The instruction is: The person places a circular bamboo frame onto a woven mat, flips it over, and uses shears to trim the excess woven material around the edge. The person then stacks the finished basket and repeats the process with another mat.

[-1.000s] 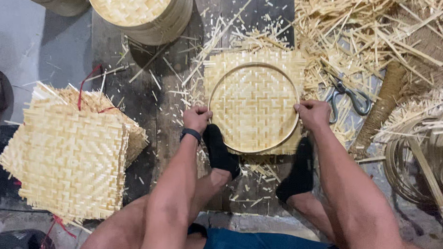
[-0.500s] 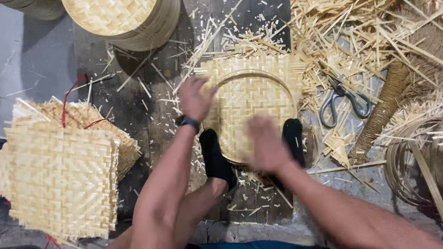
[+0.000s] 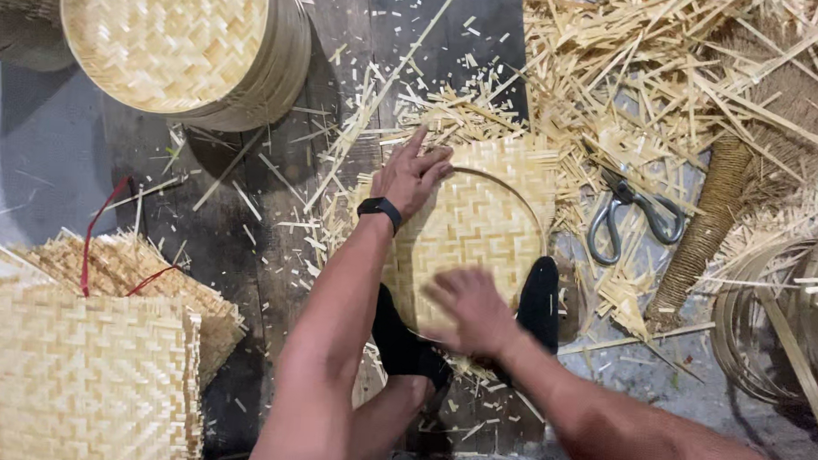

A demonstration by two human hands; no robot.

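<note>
A square woven bamboo mat [image 3: 482, 228] lies on the dark wooden floor with a thin round bamboo hoop [image 3: 528, 207] on top of it. My left hand [image 3: 411, 176] rests flat on the mat's upper left part, fingers spread over the hoop's edge; a black band is on that wrist. My right hand [image 3: 470, 309] is blurred and presses on the mat's lower part, near the hoop's near edge. My two feet in black socks [image 3: 538, 302] pin the mat's near edge.
A stack of woven square mats [image 3: 78, 373] with a red string lies at the left. A round woven basket stack [image 3: 175, 45] stands at the top left. Grey scissors [image 3: 632, 215], a coarse rope bundle [image 3: 713, 232], bamboo hoops [image 3: 782, 316] and heaps of bamboo strips [image 3: 668, 76] lie to the right.
Both hands left the hoop's sides. My left hand moved up to the mat's upper left, and my right hand swept down across the mat to its lower part. The view shifted closer.
</note>
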